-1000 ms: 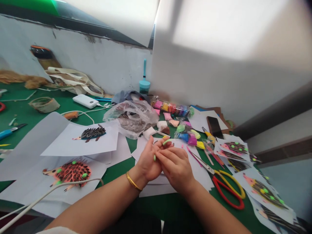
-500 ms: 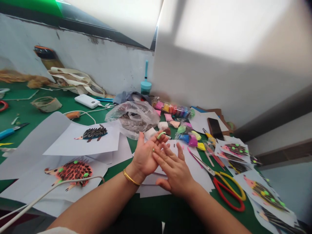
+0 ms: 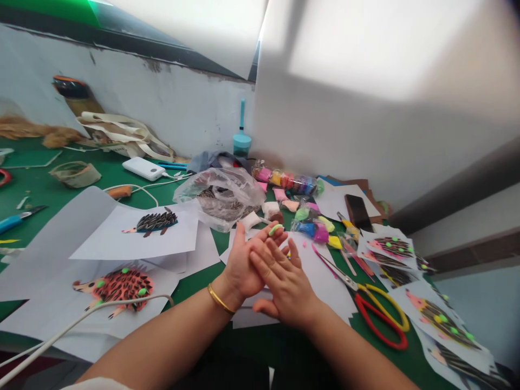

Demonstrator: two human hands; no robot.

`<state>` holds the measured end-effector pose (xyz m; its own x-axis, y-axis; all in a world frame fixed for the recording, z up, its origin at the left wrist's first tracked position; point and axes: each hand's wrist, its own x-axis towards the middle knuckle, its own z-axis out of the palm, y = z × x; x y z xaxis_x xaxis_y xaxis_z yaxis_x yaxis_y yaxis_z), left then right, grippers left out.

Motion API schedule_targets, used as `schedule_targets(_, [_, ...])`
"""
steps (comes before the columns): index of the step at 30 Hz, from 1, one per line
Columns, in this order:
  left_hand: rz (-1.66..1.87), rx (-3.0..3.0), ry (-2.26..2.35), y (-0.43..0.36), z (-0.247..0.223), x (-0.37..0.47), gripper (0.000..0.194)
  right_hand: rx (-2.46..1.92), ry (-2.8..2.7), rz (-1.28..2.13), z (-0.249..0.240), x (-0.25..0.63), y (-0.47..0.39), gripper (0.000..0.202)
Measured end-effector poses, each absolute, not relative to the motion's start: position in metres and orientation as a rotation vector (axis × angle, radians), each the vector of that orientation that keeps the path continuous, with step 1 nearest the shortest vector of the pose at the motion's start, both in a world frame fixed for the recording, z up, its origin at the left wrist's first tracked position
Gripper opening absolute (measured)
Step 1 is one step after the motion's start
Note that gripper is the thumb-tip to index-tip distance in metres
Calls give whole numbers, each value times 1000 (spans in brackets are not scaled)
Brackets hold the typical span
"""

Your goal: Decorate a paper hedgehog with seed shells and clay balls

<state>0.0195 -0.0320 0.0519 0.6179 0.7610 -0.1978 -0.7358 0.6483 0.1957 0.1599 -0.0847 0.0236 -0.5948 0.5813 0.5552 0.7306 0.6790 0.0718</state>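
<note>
Palm up above white paper, my left hand carries a piece of light green modelling clay at its fingertips. My right hand lies across the left palm with its fingers stretched out and thumb apart. Anything between the two palms is hidden now. To the left is a picture of a red hedgehog covered in dark seeds, with green clay dots on it. Above it rests a dark seed hedgehog picture on a white sheet.
Scissors with red and yellow handles lie right of my hands. Behind are a plastic bag of seeds and packets of coloured clay. More hedgehog pictures lie at right. A white cable crosses the left papers.
My right hand has slid slightly left and down over the left palm. A small green bit seen between the hands is now covered.
</note>
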Motion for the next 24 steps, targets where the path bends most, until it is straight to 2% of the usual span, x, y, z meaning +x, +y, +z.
schedule_targets(3, [895,96,224,-29,52,17,79,-1120,-2345,-388,23,162,-84,78])
schedule_targets(6, [958,84,259,-28,51,17,79,-1012,-2412,-354,23,162,-85,74])
schedule_targets(11, [835,89,275,-33,49,21,77,-1037,-2345,-369,23,160,-87,79])
schedule_targets(13, [862,95,238,-32,51,20,77,-1090,-2308,-357,23,162,-87,74])
schedule_targets(17, [937,86,282,-30,54,19,80,-931,-2367,-309,23,162,-89,65])
schedule_targets(24, [843,86,271,-34,51,22,76,-1073,-2309,-333,21,162,-87,70])
